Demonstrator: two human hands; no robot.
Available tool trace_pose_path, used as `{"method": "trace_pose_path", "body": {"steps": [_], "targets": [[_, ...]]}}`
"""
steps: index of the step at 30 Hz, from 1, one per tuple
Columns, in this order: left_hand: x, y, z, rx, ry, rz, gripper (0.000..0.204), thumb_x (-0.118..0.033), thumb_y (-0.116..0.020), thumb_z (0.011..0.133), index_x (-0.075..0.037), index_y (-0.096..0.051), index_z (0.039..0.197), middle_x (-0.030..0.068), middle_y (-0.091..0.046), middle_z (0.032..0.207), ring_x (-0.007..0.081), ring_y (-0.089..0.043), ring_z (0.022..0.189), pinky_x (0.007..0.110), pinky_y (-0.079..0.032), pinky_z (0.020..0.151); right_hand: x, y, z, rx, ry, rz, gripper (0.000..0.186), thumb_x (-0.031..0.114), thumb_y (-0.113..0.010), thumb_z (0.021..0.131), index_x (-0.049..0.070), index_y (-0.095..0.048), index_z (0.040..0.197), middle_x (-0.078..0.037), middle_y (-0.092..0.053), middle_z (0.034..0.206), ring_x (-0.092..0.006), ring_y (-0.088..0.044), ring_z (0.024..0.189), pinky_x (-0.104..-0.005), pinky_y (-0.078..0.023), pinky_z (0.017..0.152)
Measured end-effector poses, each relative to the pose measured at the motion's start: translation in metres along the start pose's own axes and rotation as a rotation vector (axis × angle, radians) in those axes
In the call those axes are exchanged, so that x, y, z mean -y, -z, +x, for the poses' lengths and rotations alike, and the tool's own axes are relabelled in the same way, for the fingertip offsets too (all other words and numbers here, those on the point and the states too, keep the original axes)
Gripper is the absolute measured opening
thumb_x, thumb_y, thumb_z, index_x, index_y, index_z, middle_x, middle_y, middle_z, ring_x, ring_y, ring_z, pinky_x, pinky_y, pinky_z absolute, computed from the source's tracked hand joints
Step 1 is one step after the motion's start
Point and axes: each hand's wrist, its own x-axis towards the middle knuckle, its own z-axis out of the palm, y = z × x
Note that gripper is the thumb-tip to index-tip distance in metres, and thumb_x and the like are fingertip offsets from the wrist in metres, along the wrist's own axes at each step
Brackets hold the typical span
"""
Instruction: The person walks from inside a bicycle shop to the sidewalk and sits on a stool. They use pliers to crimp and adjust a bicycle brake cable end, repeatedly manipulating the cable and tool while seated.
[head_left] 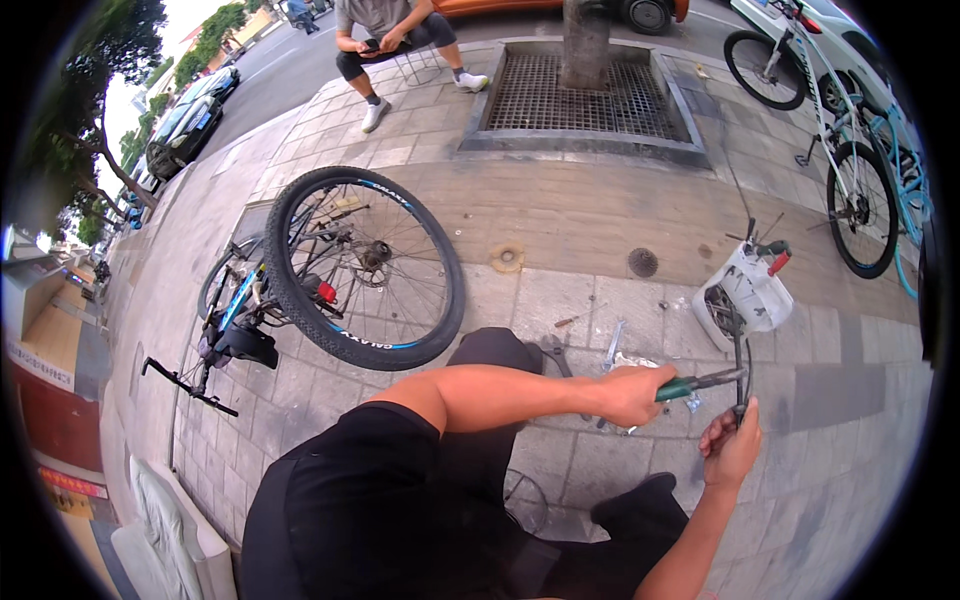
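Observation:
My left hand (638,394) is closed around the green handles of a pair of pliers (712,381). The metal jaws point right and meet a thin dark rod-like part (741,392). My right hand (731,446) pinches the lower end of that part; its exact kind is too small to make out. A thin black cable (751,365) curves up beside it. Just beyond stands a white cut-open plastic container (752,302) with tools and a red-handled tool (779,263) sticking out. An adjustable wrench (553,349) and a silver spanner (613,343) lie on the paving left of the container.
At the left a bicycle (236,300) lies down with a large wheel (448,240) over it. A sprocket (643,262) rests on the pavement. Ahead, a seated person (385,25) holds a phone, beside a grated tree pit (520,105). A white bicycle (826,130) stands at the right.

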Motion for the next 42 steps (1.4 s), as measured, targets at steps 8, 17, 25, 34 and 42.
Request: {"method": "trace_pose_path", "body": {"steps": [8, 17, 25, 34, 42], "targets": [[-0.023, 0.023, 0.0, 0.033, 0.125, -0.064, 0.05, -0.015, -0.063, 0.095, 0.0, -0.051, 0.14, 0.0291, -0.066, 0.121, 0.0441, -0.066, 0.112, 0.047, -0.052, 0.094, -0.004, -0.003, 0.003, -0.209, 0.662, -0.689, 0.034, 0.027, -0.075, 0.094, 0.002, -0.063, 0.112, -0.018, -0.068, 0.097, -0.0295, -0.069, 0.085, -0.0392, -0.054, 0.079], [-0.02, 0.012, 0.0, -0.128, 0.014, 0.009, 0.031, -0.014, -0.063, 0.098, -0.005, -0.055, 0.127, 0.0207, -0.066, 0.094, 0.0378, -0.068, 0.091, 0.045, -0.051, 0.081, 0.007, 0.019, 0.012, 0.171, 0.083, 0.077, 0.031, 0.03, -0.074, 0.095, 0.002, -0.067, 0.106, -0.011, -0.069, 0.089, -0.0233, -0.067, 0.075, -0.0338, -0.052, 0.064], [-0.017, 0.011, -0.002, -0.097, 0.019, -0.004, 0.029, -0.014, -0.063, 0.099, -0.003, -0.056, 0.124, 0.0196, -0.066, 0.097, 0.0345, -0.067, 0.091, 0.043, -0.051, 0.081, 0.013, -0.005, -0.006, -0.106, 0.625, -0.396, 0.031, 0.03, -0.065, 0.099, -0.001, -0.065, 0.102, -0.01, -0.068, 0.085, -0.0206, -0.066, 0.074, -0.0323, -0.051, 0.063], [-0.02, 0.011, -0.001, -0.089, 0.022, -0.031, 0.029, -0.014, -0.063, 0.098, -0.003, -0.056, 0.125, 0.0204, -0.065, 0.098, 0.0352, -0.066, 0.091, 0.044, -0.051, 0.083, 0.007, -0.002, -0.004, -0.06, 0.401, -0.138, 0.034, 0.032, -0.066, 0.1, -0.002, -0.065, 0.097, -0.012, -0.071, 0.089, -0.0225, -0.068, 0.077, -0.0344, -0.052, 0.064], [-0.023, 0.015, -0.004, -0.021, 0.059, -0.041, 0.031, -0.015, -0.064, 0.098, -0.003, -0.056, 0.125, 0.0224, -0.067, 0.098, 0.0376, -0.068, 0.093, 0.045, -0.052, 0.083, 0.004, 0.009, 0.001, 0.276, -0.242, 0.374, 0.045, 0.042, -0.056, 0.104, -0.001, -0.066, 0.094, -0.01, -0.065, 0.079, -0.0236, -0.064, 0.068, -0.0316, -0.048, 0.058]]}}
